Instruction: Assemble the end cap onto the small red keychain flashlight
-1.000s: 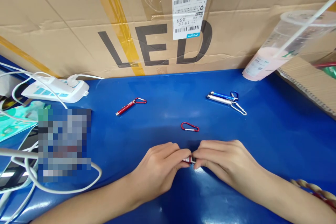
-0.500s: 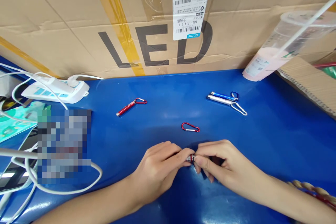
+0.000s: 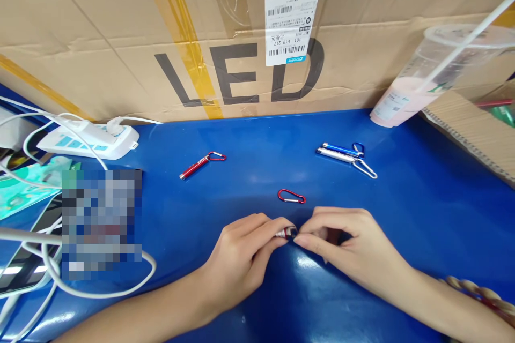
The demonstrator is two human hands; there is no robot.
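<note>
My left hand (image 3: 245, 249) is closed around a small red and silver penlight (image 3: 286, 232), with most of its body hidden by the fingers. The silver end points right, toward my right hand (image 3: 350, 236). That hand's thumb and forefinger are pinched close to this end; whether they hold something small I cannot make out. Just beyond the hands lies a loose red carabiner (image 3: 292, 196). A red penlight with its carabiner (image 3: 195, 168) rests farther left. To the right, a blue penlight (image 3: 341, 149) and a silver penlight (image 3: 335, 155) lie side by side, each with a carabiner.
A large cardboard box (image 3: 132, 21) stands along the back of the blue table (image 3: 249, 155). A tall cup with a pink drink and straw (image 3: 406, 96) is at the right. At the left are a white power strip (image 3: 88, 142), cables, a phone and a blurred packet (image 3: 102, 225).
My right hand has drawn slightly right and up from the penlight's end, exposing more of it. My left hand has turned a little with the penlight. The view has shifted slightly.
</note>
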